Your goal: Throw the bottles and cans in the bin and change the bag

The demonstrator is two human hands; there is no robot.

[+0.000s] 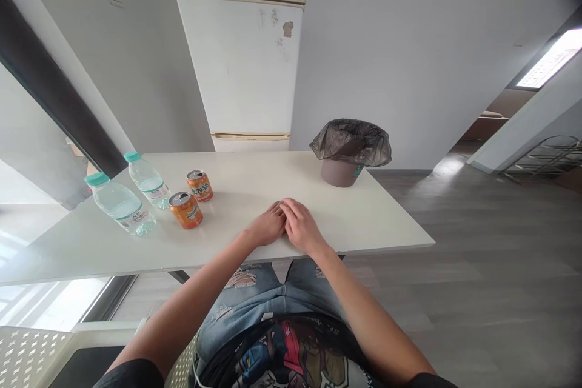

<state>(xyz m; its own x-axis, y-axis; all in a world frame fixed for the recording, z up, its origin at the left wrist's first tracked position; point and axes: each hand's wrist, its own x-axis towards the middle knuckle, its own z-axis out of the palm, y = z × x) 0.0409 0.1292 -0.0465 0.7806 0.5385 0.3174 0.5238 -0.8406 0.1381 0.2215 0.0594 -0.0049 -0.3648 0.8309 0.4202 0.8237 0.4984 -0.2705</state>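
Observation:
Both of my hands rest flat on the white table near its front edge, side by side and touching. My left hand holds nothing, its fingers loosely together. My right hand lies partly over the left one's fingertips, also holding nothing. To the left stand two orange drink cans, and beyond them two clear water bottles with teal caps. The nearer can is about a hand's width left of my left hand.
A brown bin lined with a dark plastic bag stands at the table's far right. A white fridge is against the grey wall behind the table. Grey wood floor stretches to the right. My knees sit under the table's front edge.

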